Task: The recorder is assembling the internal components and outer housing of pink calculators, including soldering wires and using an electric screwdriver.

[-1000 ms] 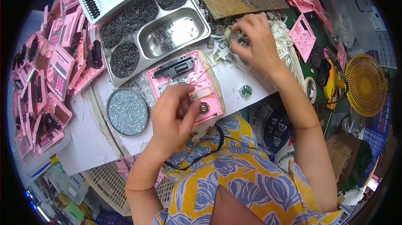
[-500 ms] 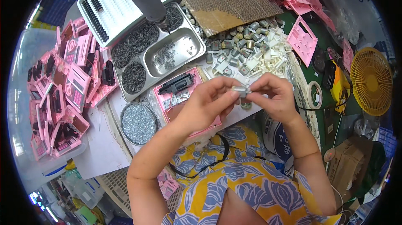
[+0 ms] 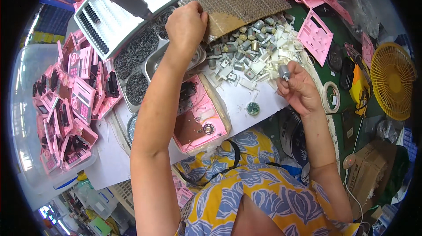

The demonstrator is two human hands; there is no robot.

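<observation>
A pink rectangular plastic casing (image 3: 214, 137) lies at the near edge of a white worktable (image 3: 263, 102), a silver compartmented metal tray (image 3: 162, 43) behind it to the left. Silver cylindrical metal motors (image 3: 255, 45) spread behind it to the right, before a brown flat corrugated sheet (image 3: 239, 5), with a yellow round mesh grille (image 3: 391, 80) at far right.

Grey motor (image 3: 283, 71) in right hand (image 3: 302, 90)

In the lower centre of the frame, a yellow garment (image 3: 211, 207) was worn, printed with large blue-grey, white-outlined floral shapes and cut with a V-shaped neckline (image 3: 244, 196). It was crossed by a dark cord (image 3: 237, 156). At lower right, a short, matching sleeve (image 3: 322, 200) was shown.
</observation>
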